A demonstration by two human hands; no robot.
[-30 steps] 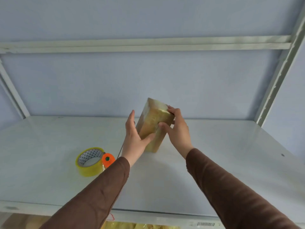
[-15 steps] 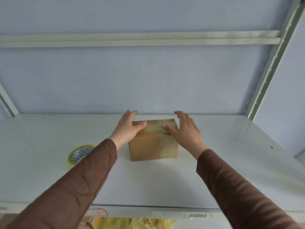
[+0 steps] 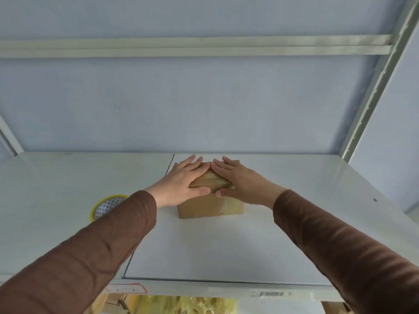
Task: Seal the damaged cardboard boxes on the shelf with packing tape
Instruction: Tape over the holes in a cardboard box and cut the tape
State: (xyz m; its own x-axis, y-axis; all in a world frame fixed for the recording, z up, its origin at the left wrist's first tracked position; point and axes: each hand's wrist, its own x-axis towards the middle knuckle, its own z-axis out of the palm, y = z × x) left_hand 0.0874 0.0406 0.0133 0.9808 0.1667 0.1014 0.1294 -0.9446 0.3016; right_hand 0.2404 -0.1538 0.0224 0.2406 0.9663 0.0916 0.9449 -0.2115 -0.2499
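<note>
A: Starting far left, your yellow roll of packing tape (image 3: 108,206) lies flat on the pale grey metal shelf (image 3: 204,250), half hidden behind your brown sleeve (image 3: 95,250).

B: And your left hand (image 3: 181,183)?

A: Flat on top of the small brown cardboard box (image 3: 209,206), fingers straight, thumb hooked over the near top edge. It presses, it grips nothing.

B: The box itself?

A: Mid-shelf, toward the far side, resting squarely on the shelf, glossy tape across its top between your hands.

B: Right hand (image 3: 241,181)?

A: Same story: palm down on the box top, fingers straight and touching the left hand's fingertips, thumb at the near edge.

B: How will it handle?

A: Likely light, with stiff walls, but taped faces look slick. If you lift it, take it by the two short sides, not the glossy top.
</note>
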